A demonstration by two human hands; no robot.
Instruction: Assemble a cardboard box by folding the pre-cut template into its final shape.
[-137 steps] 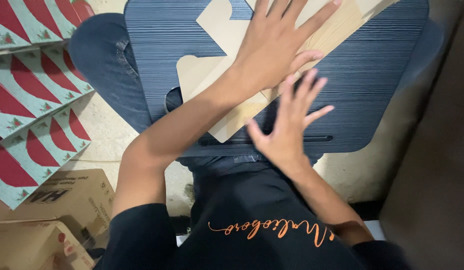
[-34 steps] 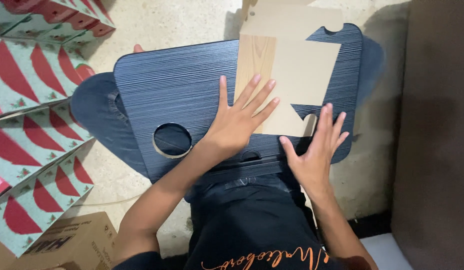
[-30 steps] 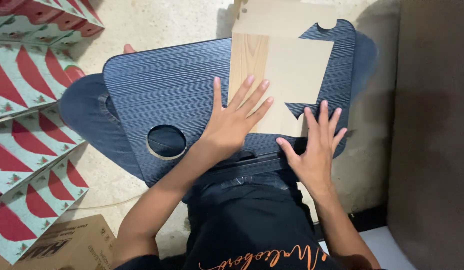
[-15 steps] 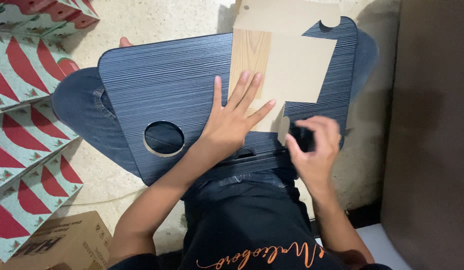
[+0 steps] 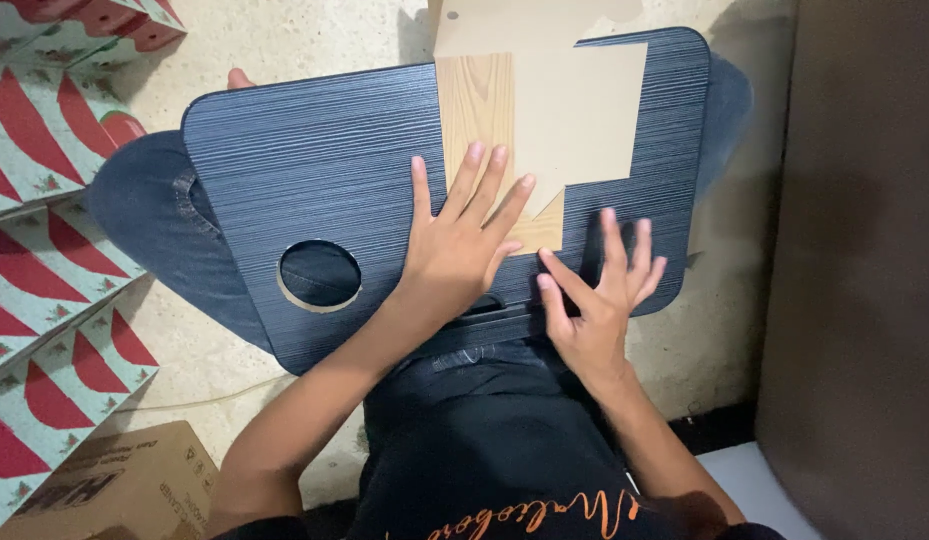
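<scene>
Dark blue grained board (image 5: 314,150) is steadied across the lap; the left hand (image 5: 454,255) lies spread, pinning the wood-grain panel (image 5: 479,100) flat near its right edge, the right hand (image 5: 594,290) spread just beside.

Single head camera looks straight down, close over the lap board (image 5: 314,150).

Stacked boxes (image 5: 44,250) crowd left, dark wall (image 5: 864,250) right; board's (image 5: 314,170) left half open.

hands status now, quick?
Left hand: open, flat on the light wood-grain piece.
Right hand: open, fingers spread on the dark blue board, holding nothing.
</scene>
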